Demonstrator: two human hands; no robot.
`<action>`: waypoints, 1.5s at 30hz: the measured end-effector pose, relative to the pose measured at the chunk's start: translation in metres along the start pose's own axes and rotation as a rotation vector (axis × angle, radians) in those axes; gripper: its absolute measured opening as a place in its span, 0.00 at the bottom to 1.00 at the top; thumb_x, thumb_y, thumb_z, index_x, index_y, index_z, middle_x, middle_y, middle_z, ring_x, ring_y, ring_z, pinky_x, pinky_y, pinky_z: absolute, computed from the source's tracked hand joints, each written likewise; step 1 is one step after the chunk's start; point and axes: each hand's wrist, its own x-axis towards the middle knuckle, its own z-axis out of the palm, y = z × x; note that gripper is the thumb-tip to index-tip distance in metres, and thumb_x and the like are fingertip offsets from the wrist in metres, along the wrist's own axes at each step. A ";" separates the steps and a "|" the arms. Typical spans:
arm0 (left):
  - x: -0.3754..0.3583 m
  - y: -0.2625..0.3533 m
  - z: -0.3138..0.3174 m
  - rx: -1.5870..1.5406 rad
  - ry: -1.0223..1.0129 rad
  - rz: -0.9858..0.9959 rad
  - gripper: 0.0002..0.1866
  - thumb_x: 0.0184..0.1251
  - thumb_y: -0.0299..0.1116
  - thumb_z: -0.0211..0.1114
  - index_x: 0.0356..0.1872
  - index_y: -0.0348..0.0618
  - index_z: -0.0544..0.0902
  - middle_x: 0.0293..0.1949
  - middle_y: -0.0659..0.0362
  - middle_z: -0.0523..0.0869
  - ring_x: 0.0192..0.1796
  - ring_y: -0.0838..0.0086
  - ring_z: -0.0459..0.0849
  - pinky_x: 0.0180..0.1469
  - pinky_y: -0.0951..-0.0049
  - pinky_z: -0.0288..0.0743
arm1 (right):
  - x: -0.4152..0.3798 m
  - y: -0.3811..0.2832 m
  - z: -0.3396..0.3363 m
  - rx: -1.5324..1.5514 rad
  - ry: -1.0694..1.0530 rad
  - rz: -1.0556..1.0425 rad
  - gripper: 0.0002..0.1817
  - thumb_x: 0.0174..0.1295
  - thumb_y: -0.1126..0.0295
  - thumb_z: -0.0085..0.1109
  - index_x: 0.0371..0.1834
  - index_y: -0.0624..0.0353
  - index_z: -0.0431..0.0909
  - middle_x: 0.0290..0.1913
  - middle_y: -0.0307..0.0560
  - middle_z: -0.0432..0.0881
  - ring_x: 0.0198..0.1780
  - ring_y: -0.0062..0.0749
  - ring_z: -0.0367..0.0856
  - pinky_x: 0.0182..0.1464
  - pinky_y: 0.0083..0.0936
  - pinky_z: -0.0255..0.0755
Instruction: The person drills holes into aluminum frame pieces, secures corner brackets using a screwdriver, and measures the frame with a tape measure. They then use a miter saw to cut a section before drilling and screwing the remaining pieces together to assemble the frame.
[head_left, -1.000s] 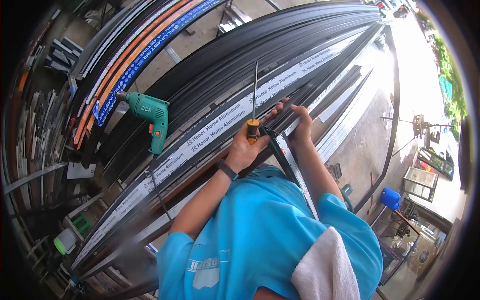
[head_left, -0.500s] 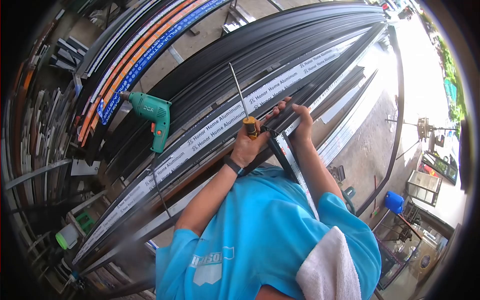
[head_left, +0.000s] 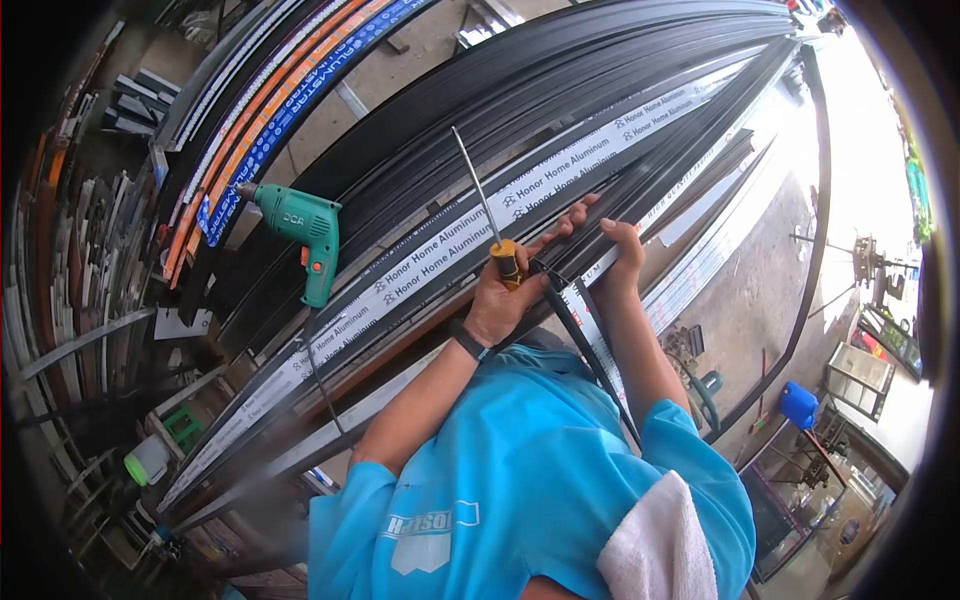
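Observation:
My left hand [head_left: 490, 308], with a dark band on its wrist, is closed around the yellow-and-black handle of a screwdriver [head_left: 508, 265]. The long metal shaft points up and away. The thumb rests close to the end of a black aluminium profile [head_left: 588, 250]. My right hand [head_left: 622, 255] wraps that profile from beneath, thumb on the near side and fingertips showing on the far side. From the profile's end, a dark strip with a white printed face [head_left: 590, 315] runs down toward my shirt.
A green drill [head_left: 305, 232] lies left of the hands on long black profiles [head_left: 420, 150]. Film-wrapped profiles [head_left: 440, 255] pass beneath the hands. Blue- and orange-wrapped lengths [head_left: 285, 110] are stacked at upper left. A blue container [head_left: 798, 405] stands at right.
The dark strip below the profile's end has swung or turned, showing less of its white face near the shirt. Both hands keep their hold; the view has shifted slightly.

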 end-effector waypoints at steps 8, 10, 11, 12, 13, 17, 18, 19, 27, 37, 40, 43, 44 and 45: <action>0.006 0.008 0.000 0.023 -0.001 -0.092 0.28 0.68 0.22 0.73 0.66 0.39 0.72 0.66 0.56 0.79 0.65 0.75 0.78 0.68 0.73 0.71 | 0.006 0.002 0.009 -0.111 0.097 -0.011 0.39 0.49 0.60 0.58 0.66 0.65 0.62 0.43 0.51 0.70 0.47 0.41 0.77 0.56 0.54 0.82; 0.006 0.010 0.005 -0.033 0.026 -0.089 0.27 0.67 0.22 0.73 0.64 0.38 0.72 0.63 0.56 0.81 0.63 0.76 0.80 0.66 0.73 0.72 | 0.009 0.004 0.007 -0.096 0.096 -0.011 0.40 0.48 0.60 0.58 0.66 0.66 0.61 0.43 0.51 0.70 0.47 0.41 0.77 0.56 0.54 0.84; 0.005 0.009 0.002 -0.010 0.022 -0.128 0.26 0.67 0.21 0.72 0.64 0.38 0.73 0.57 0.57 0.83 0.59 0.78 0.81 0.64 0.74 0.73 | 0.010 0.003 0.006 -0.086 0.100 -0.009 0.41 0.48 0.60 0.58 0.66 0.67 0.61 0.43 0.51 0.70 0.47 0.42 0.77 0.56 0.54 0.84; 0.003 0.008 0.002 -0.022 0.030 -0.143 0.26 0.67 0.20 0.71 0.64 0.38 0.73 0.56 0.57 0.83 0.58 0.78 0.81 0.64 0.75 0.74 | 0.009 0.004 0.006 -0.074 0.106 -0.007 0.41 0.48 0.60 0.58 0.66 0.67 0.60 0.43 0.51 0.69 0.47 0.42 0.78 0.55 0.54 0.84; 0.003 0.006 0.002 -0.032 0.036 -0.153 0.26 0.67 0.20 0.71 0.63 0.38 0.73 0.55 0.57 0.83 0.58 0.79 0.81 0.63 0.75 0.74 | 0.010 0.004 0.005 -0.061 0.103 -0.008 0.41 0.48 0.61 0.58 0.67 0.67 0.60 0.43 0.52 0.69 0.48 0.42 0.78 0.55 0.54 0.85; 0.004 0.003 -0.001 -0.051 0.006 -0.168 0.26 0.67 0.21 0.72 0.63 0.38 0.73 0.55 0.57 0.84 0.58 0.79 0.81 0.63 0.76 0.74 | 0.011 0.001 0.002 -0.082 0.078 -0.003 0.42 0.48 0.61 0.59 0.68 0.66 0.59 0.44 0.52 0.70 0.49 0.41 0.78 0.58 0.54 0.85; 0.004 0.004 0.000 -0.055 0.019 -0.181 0.26 0.67 0.21 0.72 0.64 0.37 0.73 0.55 0.57 0.84 0.58 0.78 0.81 0.63 0.76 0.74 | 0.010 0.001 0.000 -0.045 0.069 0.010 0.41 0.48 0.63 0.59 0.69 0.65 0.59 0.45 0.52 0.70 0.50 0.41 0.77 0.60 0.53 0.84; 0.004 0.006 0.001 -0.058 0.032 -0.193 0.26 0.68 0.22 0.73 0.64 0.37 0.73 0.56 0.57 0.84 0.59 0.78 0.81 0.63 0.76 0.74 | 0.009 0.000 -0.002 -0.008 0.058 0.022 0.40 0.48 0.65 0.60 0.69 0.63 0.60 0.46 0.52 0.71 0.51 0.42 0.77 0.61 0.53 0.84; 0.010 0.013 -0.001 -0.011 0.041 -0.223 0.23 0.70 0.26 0.73 0.62 0.35 0.75 0.58 0.56 0.85 0.58 0.77 0.82 0.63 0.74 0.75 | 0.009 0.000 0.000 -0.001 0.064 0.020 0.40 0.51 0.64 0.61 0.70 0.61 0.60 0.46 0.51 0.71 0.51 0.42 0.78 0.61 0.51 0.83; 0.016 0.032 -0.001 0.229 0.107 -0.239 0.15 0.69 0.26 0.73 0.53 0.35 0.81 0.47 0.59 0.87 0.50 0.78 0.84 0.55 0.75 0.79 | 0.007 -0.005 -0.010 -0.087 0.029 0.045 0.34 0.65 0.58 0.62 0.70 0.60 0.61 0.49 0.50 0.77 0.54 0.43 0.82 0.62 0.48 0.81; -0.008 0.057 0.004 0.477 0.194 -0.114 0.18 0.72 0.30 0.72 0.56 0.36 0.78 0.43 0.61 0.84 0.44 0.80 0.82 0.49 0.77 0.78 | -0.015 -0.017 -0.026 -0.322 0.343 0.079 0.35 0.77 0.47 0.53 0.74 0.64 0.60 0.62 0.55 0.78 0.54 0.41 0.84 0.59 0.43 0.81; -0.044 0.104 0.005 0.654 0.209 0.078 0.26 0.76 0.39 0.67 0.64 0.38 0.68 0.40 0.61 0.81 0.40 0.81 0.80 0.45 0.77 0.77 | -0.070 -0.029 -0.002 -1.005 0.307 -0.556 0.37 0.77 0.51 0.54 0.79 0.62 0.56 0.71 0.57 0.69 0.70 0.39 0.72 0.71 0.37 0.66; -0.057 0.119 0.014 0.699 0.075 0.060 0.30 0.76 0.45 0.65 0.67 0.37 0.65 0.43 0.56 0.81 0.43 0.73 0.83 0.48 0.69 0.79 | -0.087 -0.025 0.012 -0.962 0.124 -0.655 0.38 0.77 0.53 0.55 0.80 0.62 0.54 0.74 0.57 0.67 0.72 0.39 0.69 0.73 0.36 0.63; -0.062 0.112 0.021 0.886 -0.062 0.315 0.33 0.75 0.46 0.64 0.69 0.36 0.62 0.47 0.48 0.83 0.45 0.60 0.86 0.51 0.61 0.80 | -0.102 -0.015 0.043 -0.822 -0.012 -0.595 0.33 0.79 0.54 0.53 0.77 0.64 0.59 0.72 0.58 0.70 0.71 0.39 0.71 0.72 0.35 0.64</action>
